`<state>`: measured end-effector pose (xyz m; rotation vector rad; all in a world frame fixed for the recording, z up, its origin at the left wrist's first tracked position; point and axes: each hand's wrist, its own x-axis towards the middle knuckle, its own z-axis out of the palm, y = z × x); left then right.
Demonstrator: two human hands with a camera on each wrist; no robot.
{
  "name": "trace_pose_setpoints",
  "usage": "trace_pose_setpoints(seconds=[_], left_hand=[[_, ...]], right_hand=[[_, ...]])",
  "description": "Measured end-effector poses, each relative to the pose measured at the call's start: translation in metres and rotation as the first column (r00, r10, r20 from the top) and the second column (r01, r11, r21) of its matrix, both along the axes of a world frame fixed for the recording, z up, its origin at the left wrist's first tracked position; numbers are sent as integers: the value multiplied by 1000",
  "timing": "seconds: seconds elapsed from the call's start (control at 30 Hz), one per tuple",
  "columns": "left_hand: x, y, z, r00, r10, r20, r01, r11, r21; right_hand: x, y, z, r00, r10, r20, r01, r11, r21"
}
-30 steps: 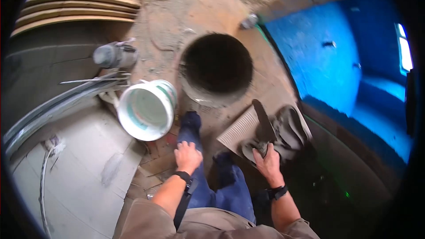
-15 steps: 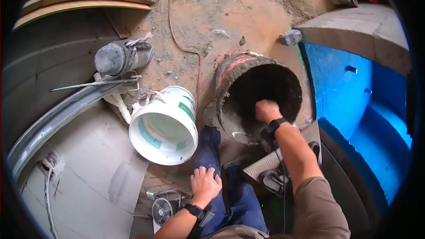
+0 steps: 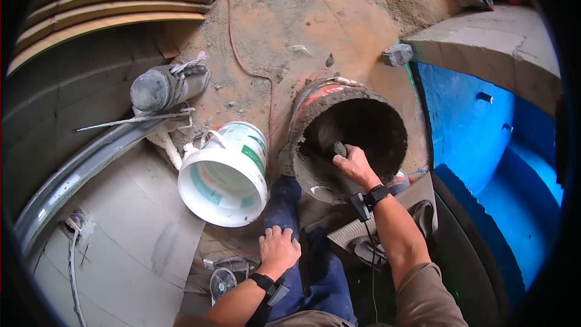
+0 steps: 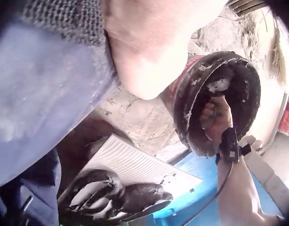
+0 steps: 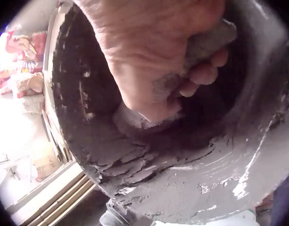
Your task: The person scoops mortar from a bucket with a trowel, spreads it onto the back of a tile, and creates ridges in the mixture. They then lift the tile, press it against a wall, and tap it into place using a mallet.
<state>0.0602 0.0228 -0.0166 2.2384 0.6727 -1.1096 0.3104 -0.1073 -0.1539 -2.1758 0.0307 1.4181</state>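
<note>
My right hand (image 3: 357, 166) reaches into a mortar-caked bucket (image 3: 296, 127) and grips the handle of a trowel (image 3: 330, 135). In the right wrist view, its fingers curl round the grey handle (image 5: 212, 42), while the blade goes down into dark wet mortar (image 5: 135, 162). Much of the blade is hidden in the bucket. My left hand (image 3: 279, 248) rests on the blue trousers at the knee, holding nothing. In the left wrist view, the bucket mouth (image 4: 186, 117) is tilted toward the camera, with the right hand inside it.
A white bucket (image 3: 254, 142) stands left of the mortar bucket. Farther left are a grey-smeared cylindrical tool (image 3: 154, 89) and metal channels (image 3: 78, 163). A ridged tile (image 4: 135, 157) and dark footwear (image 4: 99, 188) lie at the right. Blue wall (image 3: 466, 121) lines the recess beyond.
My right hand has moved with the trowel from above the ridged tile into the mortar bucket, then shifted slightly inside it. The left hand stays on the leg. The head view has shifted.
</note>
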Motion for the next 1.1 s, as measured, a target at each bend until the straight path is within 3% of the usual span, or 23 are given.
trace_pose_setpoints(seconds=[0.13, 0.2, 0.27, 0.4, 0.47, 0.53, 0.63, 0.67, 0.73, 0.77, 0.8, 0.87, 0.93, 1.0, 1.03, 1.07, 1.1], left_hand=[[-3, -11, 4, 997, -73, -33, 74, 997, 24], [-7, -15, 3, 993, -107, -48, 110, 991, 71], [-12, -25, 4, 989, -140, -56, 145, 985, 96], [-24, -48, 5, 977, -192, -93, 205, 966, 154], [-32, -60, 6, 967, -237, -99, 252, 950, 184], [-40, -73, 11, 971, -233, -57, 240, 946, 218], [-59, -94, 20, 967, -253, -27, 251, 932, 260], [-67, -100, 23, 970, -240, -46, 244, 935, 259], [-85, -109, 28, 976, -199, -84, 214, 941, 261], [-95, -108, 31, 984, -140, -108, 163, 953, 253], [-104, -107, 41, 990, -111, -87, 129, 962, 242], [-116, -105, 57, 998, -43, -51, 53, 974, 219], [-127, -105, 79, 998, -26, -51, 35, 982, 183], [-132, -101, 86, 994, -50, -98, 65, 987, 149], [-144, -88, 77, 996, -34, -79, 42, 994, 103], [-151, -79, 73, 998, 2, -63, 3, 997, 80], [-158, -69, 71, 998, 38, -54, -35, 998, 55]], right_hand=[[-9, -24, 31, 990, -62, 129, 55, 997, 58], [-25, -33, 52, 955, -275, 112, 249, 948, 197], [-42, -54, 80, 945, -253, 209, 200, 949, 244], [-103, -127, 189, 829, -372, 417, 230, 907, 352], [-143, -175, 243, 697, -434, 571, 251, 893, 374], [-181, -221, 276, 605, -387, 696, 290, 921, 260], [-259, -301, 256, 611, -351, 710, 430, 900, 75], [-286, -329, 236, 645, -254, 721, 448, 890, -87], [-297, -370, 239, 880, -156, 449, 385, 788, -481], [-309, -385, 244, 876, -202, 438, 418, 771, -480], [-319, -397, 246, 870, -248, 425, 449, 755, -478], [-339, -409, 255, 748, -429, 506, 590, 779, -212], [-348, -408, 285, 616, -630, 473, 702, 712, 34], [-358, -404, 273, 418, -794, 442, 830, 531, 170], [-357, -398, 266, 189, -967, 172, 949, 225, 223], [-354, -391, 259, -83, -991, -110, 980, -101, 173], [-351, -382, 241, -341, -877, -338, 905, -403, 134]])
